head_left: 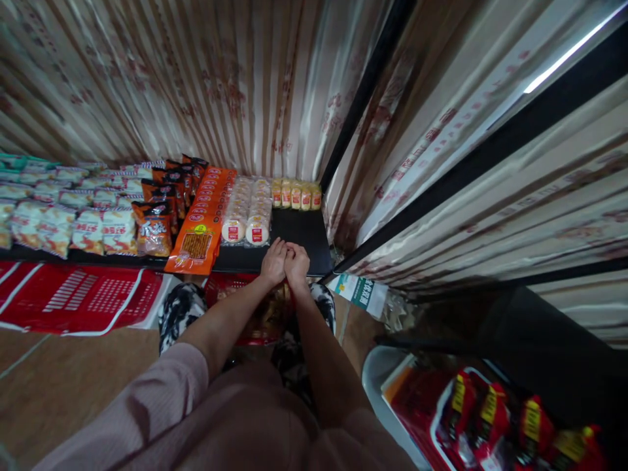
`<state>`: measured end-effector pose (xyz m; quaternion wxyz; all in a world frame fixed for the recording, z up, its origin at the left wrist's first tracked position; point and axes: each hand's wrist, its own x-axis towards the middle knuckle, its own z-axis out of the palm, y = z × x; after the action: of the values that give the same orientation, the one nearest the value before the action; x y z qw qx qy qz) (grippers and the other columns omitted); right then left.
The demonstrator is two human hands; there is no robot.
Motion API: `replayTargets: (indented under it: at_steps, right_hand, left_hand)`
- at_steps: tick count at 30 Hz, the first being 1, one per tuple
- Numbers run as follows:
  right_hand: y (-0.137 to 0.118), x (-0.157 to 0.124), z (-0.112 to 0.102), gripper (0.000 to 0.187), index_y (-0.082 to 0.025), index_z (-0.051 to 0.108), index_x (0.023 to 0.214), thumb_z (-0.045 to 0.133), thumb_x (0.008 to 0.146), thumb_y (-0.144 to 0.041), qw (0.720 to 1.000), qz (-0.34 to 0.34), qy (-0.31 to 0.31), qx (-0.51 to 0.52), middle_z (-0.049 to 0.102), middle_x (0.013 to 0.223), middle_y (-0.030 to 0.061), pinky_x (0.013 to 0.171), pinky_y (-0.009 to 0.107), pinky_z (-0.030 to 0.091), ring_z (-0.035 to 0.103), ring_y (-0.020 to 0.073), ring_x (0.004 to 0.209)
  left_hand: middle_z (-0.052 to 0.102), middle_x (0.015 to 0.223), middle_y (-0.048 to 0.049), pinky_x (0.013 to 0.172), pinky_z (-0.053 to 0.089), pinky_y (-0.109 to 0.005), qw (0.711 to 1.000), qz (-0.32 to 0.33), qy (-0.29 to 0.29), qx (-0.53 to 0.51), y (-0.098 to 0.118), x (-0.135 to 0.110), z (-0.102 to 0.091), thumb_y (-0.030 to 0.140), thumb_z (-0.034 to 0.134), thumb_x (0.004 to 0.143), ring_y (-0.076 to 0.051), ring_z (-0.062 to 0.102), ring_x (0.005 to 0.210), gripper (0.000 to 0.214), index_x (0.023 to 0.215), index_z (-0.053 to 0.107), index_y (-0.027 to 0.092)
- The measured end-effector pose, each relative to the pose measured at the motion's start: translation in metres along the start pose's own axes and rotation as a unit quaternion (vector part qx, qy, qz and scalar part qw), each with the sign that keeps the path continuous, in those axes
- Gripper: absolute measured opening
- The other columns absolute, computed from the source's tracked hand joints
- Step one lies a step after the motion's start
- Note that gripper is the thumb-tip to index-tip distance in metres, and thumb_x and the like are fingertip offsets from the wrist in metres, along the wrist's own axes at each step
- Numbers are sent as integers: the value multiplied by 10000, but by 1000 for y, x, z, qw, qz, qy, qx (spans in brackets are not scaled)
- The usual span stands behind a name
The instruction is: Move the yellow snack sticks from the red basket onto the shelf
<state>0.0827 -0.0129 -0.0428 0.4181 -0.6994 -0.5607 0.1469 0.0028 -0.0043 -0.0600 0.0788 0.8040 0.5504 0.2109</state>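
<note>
My left hand [273, 261] and my right hand [296, 263] rest side by side at the front edge of a low black shelf [299, 235], touching each other. Both have their fingers curled in; whatever they hold, if anything, is hidden. Just beyond them lie clear packs of round white cakes [248, 209] in two rows. To the left of those lies a stack of flat orange snack packets [199, 226]. A row of small yellow packets [296, 195] stands at the back of the shelf. Below my wrists sits a red basket [230, 288] with packets inside.
More snack bags [73, 216] fill the shelf's left part. Red crates [78, 297] lie below the shelf at left. A white tray of red packets [490, 418] sits at lower right. A striped curtain [220, 78] hangs behind. A dark frame [363, 98] rises at the shelf's right corner.
</note>
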Motion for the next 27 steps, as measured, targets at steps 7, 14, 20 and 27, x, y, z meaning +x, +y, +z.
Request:
replayTargets:
  at_steps: [7, 14, 20, 27]
  right_hand:
    - [-4, -39, 3, 354, -168, 661, 931, 350, 779, -95, 1000, -15, -13, -3, 619, 905, 59, 763, 237, 416, 543, 145, 800]
    - [-4, -75, 4, 335, -164, 642, 871, 326, 778, -101, 999, -35, -2, 22, 613, 875, 59, 792, 243, 427, 550, 146, 835]
    - [12, -104, 12, 307, -150, 614, 869, 319, 789, -113, 996, -77, -5, 41, 604, 881, 77, 822, 255, 424, 546, 146, 871]
    - [52, -130, 38, 289, -142, 616, 855, 331, 807, -156, 998, 12, -68, 13, 637, 854, 73, 790, 276, 427, 556, 155, 814]
  left_hand:
    - [442, 1345, -140, 1067, 325, -389, 1000, -4, 13, -4, -7, -41, 0, 255, 322, 895, -206, 236, 1340, 408, 1231, 470, 76]
    - [357, 1402, -158, 1086, 281, -420, 999, 34, 19, 20, -15, -80, 9, 252, 305, 902, -212, 113, 1373, 432, 1275, 396, 54]
    - [273, 1440, -176, 1086, 251, -458, 996, 65, 16, 57, -19, -114, 14, 224, 310, 885, -255, 107, 1369, 457, 1304, 357, 48]
    - [284, 1434, -185, 1057, 292, -441, 996, 25, -76, 40, -21, -150, 24, 169, 388, 832, -249, 175, 1358, 473, 1296, 375, 80]
